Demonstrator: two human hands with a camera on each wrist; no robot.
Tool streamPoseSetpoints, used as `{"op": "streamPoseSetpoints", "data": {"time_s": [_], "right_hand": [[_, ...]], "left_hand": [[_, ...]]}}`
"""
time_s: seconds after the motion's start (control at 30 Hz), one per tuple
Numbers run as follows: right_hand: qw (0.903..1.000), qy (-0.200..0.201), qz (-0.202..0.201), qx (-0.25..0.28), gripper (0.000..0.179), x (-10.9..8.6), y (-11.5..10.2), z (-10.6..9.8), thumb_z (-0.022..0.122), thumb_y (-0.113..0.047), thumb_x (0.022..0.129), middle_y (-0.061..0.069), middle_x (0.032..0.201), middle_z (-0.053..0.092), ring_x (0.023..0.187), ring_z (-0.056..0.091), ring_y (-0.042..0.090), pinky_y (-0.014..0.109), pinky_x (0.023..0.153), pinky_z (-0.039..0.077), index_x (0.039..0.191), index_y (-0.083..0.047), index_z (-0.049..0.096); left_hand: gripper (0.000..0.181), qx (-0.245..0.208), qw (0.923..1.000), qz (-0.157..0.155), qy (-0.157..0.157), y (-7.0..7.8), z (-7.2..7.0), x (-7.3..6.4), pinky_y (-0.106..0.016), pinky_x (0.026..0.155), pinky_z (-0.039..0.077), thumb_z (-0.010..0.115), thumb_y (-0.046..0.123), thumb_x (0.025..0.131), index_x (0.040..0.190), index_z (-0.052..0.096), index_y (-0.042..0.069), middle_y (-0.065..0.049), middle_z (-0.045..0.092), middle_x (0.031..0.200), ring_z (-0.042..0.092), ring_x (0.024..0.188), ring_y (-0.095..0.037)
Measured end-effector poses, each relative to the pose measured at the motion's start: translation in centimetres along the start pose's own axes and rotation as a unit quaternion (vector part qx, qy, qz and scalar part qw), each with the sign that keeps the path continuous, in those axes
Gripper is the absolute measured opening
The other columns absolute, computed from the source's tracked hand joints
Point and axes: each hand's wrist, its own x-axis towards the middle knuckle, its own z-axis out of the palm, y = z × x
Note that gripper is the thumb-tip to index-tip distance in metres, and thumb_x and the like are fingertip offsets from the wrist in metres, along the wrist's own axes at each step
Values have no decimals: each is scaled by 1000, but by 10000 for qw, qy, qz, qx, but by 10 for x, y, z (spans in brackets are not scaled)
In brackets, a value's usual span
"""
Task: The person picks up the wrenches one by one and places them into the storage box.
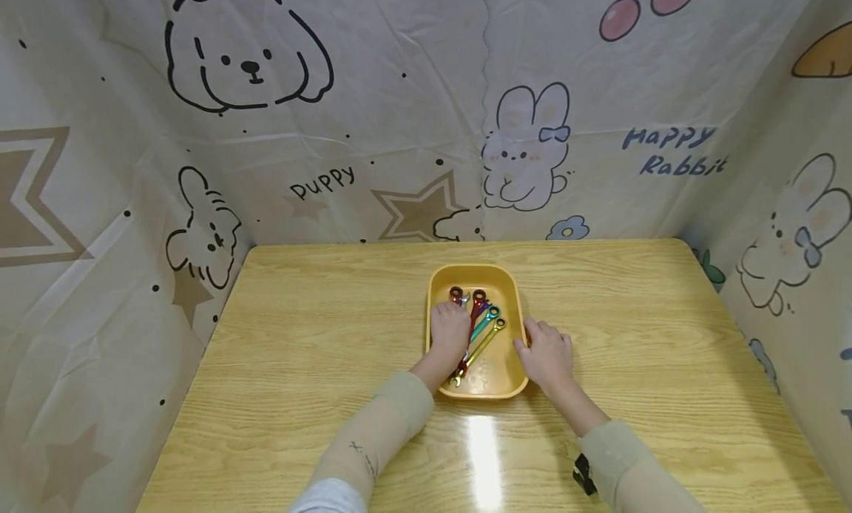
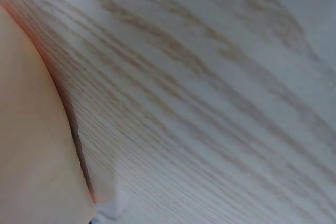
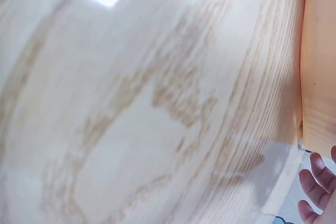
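Note:
A yellow tray (image 1: 492, 380) holds several ratchet wrenches, which lie slanted in its left half. Among them are a gold wrench (image 1: 486, 343), a teal wrench (image 1: 484, 326) and a red wrench (image 1: 475, 311). My left hand (image 1: 450, 327) is bent down over the wrenches by the tray's left wall. Another red ring end (image 1: 455, 293) juts out past its knuckles; its fingertips are hidden. At the tray's right rim, my right hand (image 1: 549, 354) pinches the edge, thumb on the rim and index finger along the outside. Its other fingers (image 3: 313, 188) are loosely bent in the right wrist view.
The tray stands on a wood-grain table (image 1: 319, 313). A printed cloth (image 1: 399, 114) hangs behind the table and at both sides. Beside the right forearm lies a small black object (image 1: 583, 474), partly covered by the sleeve.

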Motion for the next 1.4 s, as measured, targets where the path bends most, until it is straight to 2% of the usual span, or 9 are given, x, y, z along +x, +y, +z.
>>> {"op": "streamPoseSetpoints", "data": {"time_s": [0.17,0.4,0.67,1.17,1.4], "right_hand": [[10000,-26,15,25,38,-1,0,-1,50,-28,88,18,103,60,97,53,37,52,86,33,119,-7,52],[10000,-6,4,15,35,-1,0,-1,51,-28,88,17,100,60,96,54,36,52,84,33,116,-7,53],[10000,-29,9,-2,34,0,0,-1,51,-28,88,17,100,59,95,53,37,52,84,33,115,-7,53],[10000,30,-2,25,33,0,0,0,52,-28,88,17,97,60,94,54,36,53,85,34,113,-8,53],[10000,76,-43,13,32,-1,0,0,52,-28,87,17,95,60,93,55,37,53,84,34,112,-8,53]], "left_hand": [[15,46,10000,-45,-72,2,1,-1,-25,57,36,56,17,87,80,67,11,0,55,70,49,64,-12],[15,77,9999,-92,27,3,4,-1,-24,57,37,55,17,87,80,67,11,-1,55,69,49,65,-12],[15,72,9992,-130,-363,5,4,1,-23,56,36,55,17,88,81,67,10,-1,54,70,48,64,-12],[20,-5,9980,-212,-596,6,2,4,-27,62,39,49,18,91,91,68,11,-4,60,80,53,72,-15],[21,-75,9957,-162,-904,5,0,4,-27,64,39,47,19,93,97,67,15,-5,60,84,53,75,-15]]}}
